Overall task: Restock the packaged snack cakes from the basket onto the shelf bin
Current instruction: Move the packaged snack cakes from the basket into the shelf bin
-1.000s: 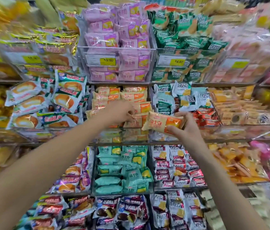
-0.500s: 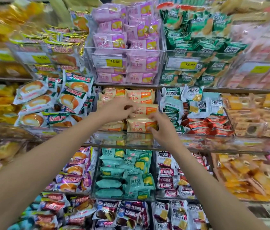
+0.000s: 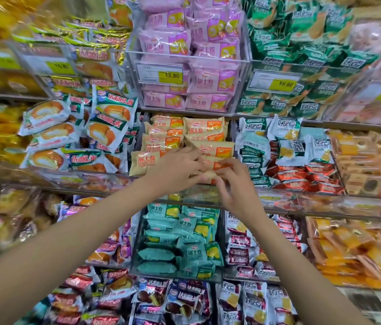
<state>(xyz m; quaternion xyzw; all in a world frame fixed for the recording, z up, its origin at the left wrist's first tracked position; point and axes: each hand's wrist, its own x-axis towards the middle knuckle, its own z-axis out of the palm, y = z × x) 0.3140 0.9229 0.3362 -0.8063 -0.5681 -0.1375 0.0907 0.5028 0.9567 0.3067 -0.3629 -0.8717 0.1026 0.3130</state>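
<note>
Beige-and-orange packaged snack cakes [image 3: 204, 130] are stacked in a clear shelf bin [image 3: 199, 192] on the middle shelf. At the front of that stack lies one snack cake [image 3: 209, 166], mostly hidden by my hands. My left hand [image 3: 175, 168] covers its left part with fingers curled over the top. My right hand [image 3: 235, 184] pinches its orange right end between thumb and fingers. Another beige pack [image 3: 144, 161] lies just left of my left hand. The basket is out of view.
Neighbouring bins hold green-and-white cream pies [image 3: 72, 134] on the left and teal and red packs [image 3: 285, 156] on the right. Pink packs [image 3: 192, 71] with a yellow price tag [image 3: 170, 76] fill the bin above. Teal packs [image 3: 180, 240] sit below.
My right hand carried a beige-and-orange snack cake from the right into the bin's front. Both hands now meet on it at the stack. The view has moved closer to the shelf.
</note>
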